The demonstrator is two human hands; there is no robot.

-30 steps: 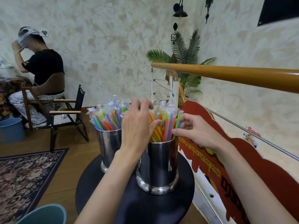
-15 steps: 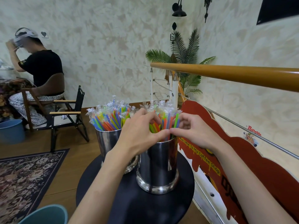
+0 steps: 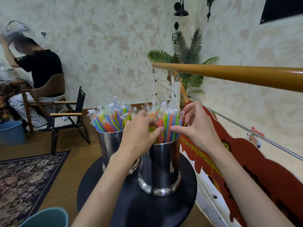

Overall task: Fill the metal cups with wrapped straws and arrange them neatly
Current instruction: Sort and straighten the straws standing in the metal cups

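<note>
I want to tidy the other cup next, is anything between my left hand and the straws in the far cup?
Nothing visible. The left hand is at the near cup's straws; the far cup's straws stand right beside it, uncovered.

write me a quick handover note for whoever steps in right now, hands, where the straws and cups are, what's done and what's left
Left hand: fingers curled into the wrapped straws of the near metal cup, thumb across their front.
Right hand: thumb and curled fingers gathering the same bunch from the right side.
Both cups stand on the round black table; the far metal cup sits behind and to the left, also full of straws.
Done: both cups look filled.
Left: square up the near cup's bunch; the far cup's straws fan out to the left and probably want straightening too.
</note>
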